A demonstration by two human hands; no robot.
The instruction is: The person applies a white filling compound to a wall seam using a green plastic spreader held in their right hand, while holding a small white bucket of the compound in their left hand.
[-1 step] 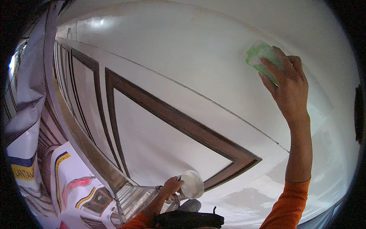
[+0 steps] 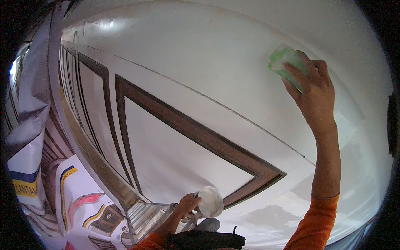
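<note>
With the fingers of my right hand [image 2: 314,93], at the upper right, I grip a flat green putty spreader [image 2: 284,59] smeared with white. Its face lies on or very close to the pale wall surface [image 2: 208,54]; the exact contact is hard to tell. Low in the middle, my left hand [image 2: 189,204] is closed on the rim of a round white tub [image 2: 211,201]. Whitish paste appears to be inside that tub. My left fingertips are partly hidden behind its edge.
Brown framed moulding [image 2: 200,131] runs along the wall beneath a thin seam line. A metal ladder [image 2: 141,214] stands by my left arm. Printed sheets [image 2: 79,191] hang at the lower left, and a black bag or pouch [image 2: 206,240] sits at the bottom edge.
My right hand has shifted very slightly to the left, still holding the putty spreader at the wall. My left hand and the tub look almost the same.
</note>
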